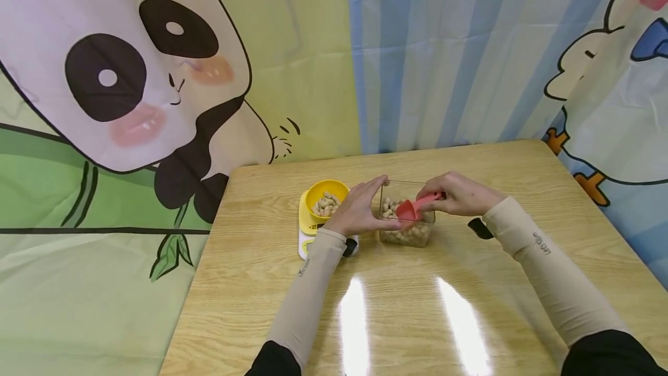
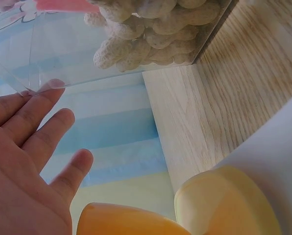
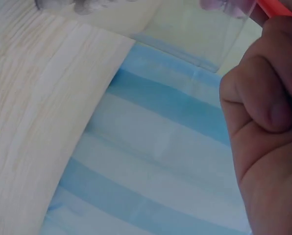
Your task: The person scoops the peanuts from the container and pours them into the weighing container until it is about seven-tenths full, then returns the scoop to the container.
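A clear box (image 1: 420, 239) of unshelled peanuts (image 2: 158, 32) stands on the table. My left hand (image 1: 360, 208) holds its left side, thumb at the front and fingers reaching to the back; in the left wrist view fingertips (image 2: 55, 84) touch the clear wall. With curled fingers my right hand (image 1: 459, 193) grips the handle of a red scoop (image 1: 408, 210), its head down inside the box. Whether the scoop carries peanuts is hidden. Left of the box, a yellow bowl (image 1: 313, 195) with some peanuts sits on a yellow-and-white kitchen scale (image 1: 304, 231), partly behind my left hand.
The wooden table (image 1: 250, 283) ends at a back edge just beyond the box and scale. Behind it hangs a printed curtain (image 1: 308, 91) with a panda and blue stripes. Bright reflections lie on the tabletop near me.
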A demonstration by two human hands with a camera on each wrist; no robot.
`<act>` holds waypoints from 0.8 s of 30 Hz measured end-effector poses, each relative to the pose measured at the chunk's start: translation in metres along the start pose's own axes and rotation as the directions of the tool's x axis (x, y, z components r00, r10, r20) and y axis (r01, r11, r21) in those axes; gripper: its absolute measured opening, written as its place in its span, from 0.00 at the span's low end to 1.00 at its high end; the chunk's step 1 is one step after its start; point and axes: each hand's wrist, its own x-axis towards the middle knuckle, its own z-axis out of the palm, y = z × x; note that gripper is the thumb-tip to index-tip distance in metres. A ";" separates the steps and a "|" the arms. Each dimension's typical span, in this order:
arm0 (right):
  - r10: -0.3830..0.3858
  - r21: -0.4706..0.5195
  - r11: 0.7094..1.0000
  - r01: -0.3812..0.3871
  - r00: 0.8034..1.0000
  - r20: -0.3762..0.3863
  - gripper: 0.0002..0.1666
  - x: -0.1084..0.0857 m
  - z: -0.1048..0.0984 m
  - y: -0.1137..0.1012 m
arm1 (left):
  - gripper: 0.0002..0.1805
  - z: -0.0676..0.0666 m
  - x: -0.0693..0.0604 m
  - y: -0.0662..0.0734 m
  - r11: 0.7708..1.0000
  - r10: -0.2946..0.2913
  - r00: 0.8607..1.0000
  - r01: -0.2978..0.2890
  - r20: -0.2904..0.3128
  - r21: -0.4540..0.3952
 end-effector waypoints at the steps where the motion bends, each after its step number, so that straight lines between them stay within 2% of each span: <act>1: -0.006 0.006 1.000 0.006 1.000 -0.002 0.06 -0.001 0.001 0.001 | 0.64 0.001 0.000 0.000 1.000 0.001 1.000 -0.001 0.002 -0.004; 9: -0.046 -0.052 0.998 0.042 0.996 -0.078 0.08 -0.001 0.008 0.004 | 0.63 0.001 0.000 -0.002 1.000 0.004 1.000 -0.004 -0.015 0.007; 12: -0.052 -0.025 0.998 0.050 0.996 -0.073 0.07 0.000 0.009 0.004 | 0.63 0.001 0.001 -0.003 1.000 0.004 1.000 -0.003 -0.022 0.019; 17: 0.026 0.040 0.999 -0.023 0.997 -0.067 0.07 -0.003 0.010 0.006 | 0.63 0.003 0.001 -0.002 1.000 0.008 1.000 -0.008 -0.009 0.029; 21: 0.093 0.057 0.995 -0.088 0.991 -0.097 0.08 -0.006 0.010 0.009 | 0.62 0.003 0.001 -0.001 0.999 0.010 1.000 -0.010 -0.010 0.031; 24: 0.113 0.043 0.993 -0.108 0.985 -0.131 0.09 -0.004 0.011 0.011 | 0.61 0.001 0.002 -0.002 1.000 0.005 1.000 -0.004 -0.021 0.026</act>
